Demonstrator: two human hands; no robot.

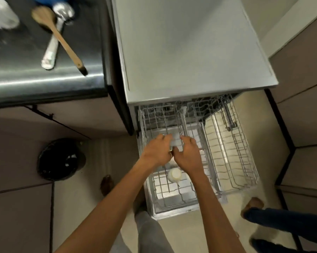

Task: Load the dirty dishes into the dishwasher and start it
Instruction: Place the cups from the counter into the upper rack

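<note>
Matt steel dishwasher top (190, 52), wire rack (232, 157), wooden spoon (59, 36), glossy metal counter (44, 83)

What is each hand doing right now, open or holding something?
The left hand grips a clear item, too blurred to name.
The right hand grips the same clear item from the other side.

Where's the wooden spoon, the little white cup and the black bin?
wooden spoon (64, 44): head view, middle of its handle.
white cup (174, 175): head view, its round pale end.
black bin (60, 159): head view, the bag inside.
</note>
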